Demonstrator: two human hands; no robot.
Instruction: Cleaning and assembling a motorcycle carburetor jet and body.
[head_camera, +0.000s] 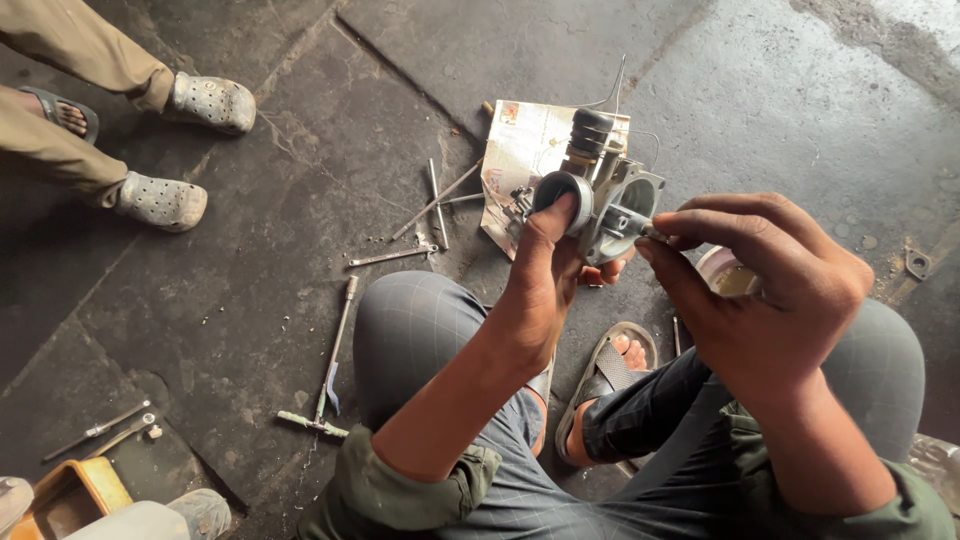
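While it is gripped in mid-air above the knees, the grey cast-metal carburettor body (603, 200) is steadied by the left hand (545, 285), whose fingers are closed around its underside with the thumb pressed on the round intake mouth, apparently so its side is kept open to the right hand (765, 290). That hand's fingertips are pinched together on a small metal part at the body's side. The long axis is tilted up and away, black ribbed cap farthest from the grip. Beyond it, a crumpled paper sheet (520, 150) and slim steel wrenches (400, 250) are left on the concrete.
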